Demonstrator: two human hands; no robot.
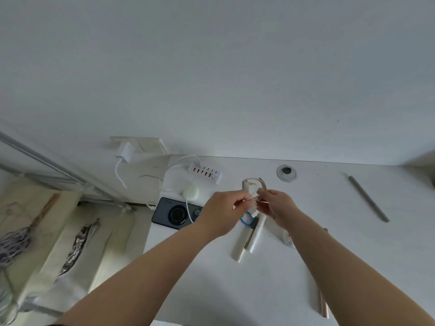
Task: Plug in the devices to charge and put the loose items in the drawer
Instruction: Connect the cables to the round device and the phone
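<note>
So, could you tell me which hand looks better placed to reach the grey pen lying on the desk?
Probably the right hand: the grey pen lies on its side of the desk, while the left hand would have to cross over. Both hands currently pinch small thin items.

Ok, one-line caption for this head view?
Both hands pinch a thin rubber band above pens on the white desk, beside a phone and USB charging hub.

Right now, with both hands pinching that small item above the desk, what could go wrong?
1. The thin pale piece between the left hand and right hand could slip onto the cream sticks.
2. The left forearm may snag the white cable crossing the dark phone.
</note>
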